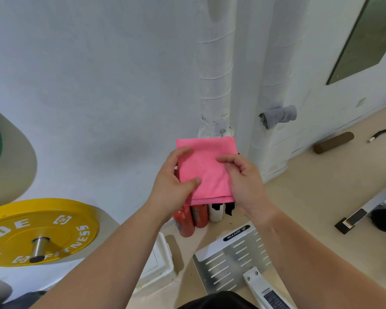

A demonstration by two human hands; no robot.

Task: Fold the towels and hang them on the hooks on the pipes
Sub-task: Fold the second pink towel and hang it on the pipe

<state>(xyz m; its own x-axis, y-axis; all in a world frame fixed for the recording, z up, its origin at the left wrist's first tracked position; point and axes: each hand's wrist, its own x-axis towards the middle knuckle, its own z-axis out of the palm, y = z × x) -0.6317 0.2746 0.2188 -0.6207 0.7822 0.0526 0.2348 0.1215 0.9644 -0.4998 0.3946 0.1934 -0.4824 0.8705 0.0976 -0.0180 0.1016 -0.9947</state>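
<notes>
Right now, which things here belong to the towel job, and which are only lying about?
Job: pink towel held by left hand and right hand; grey towel hanging on the right pipe; left pipe.
Lying about: yellow weight plate, red canisters, foam roller.

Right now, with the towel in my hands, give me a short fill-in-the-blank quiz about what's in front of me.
1. Both hands, the left hand and the right hand, hold a folded towel whose colour is ____.
2. A towel already hangs on the right-hand white pipe; its colour is ____.
3. The weight plate at lower left with white lettering is ____.

Missing words: pink; grey; yellow
</notes>
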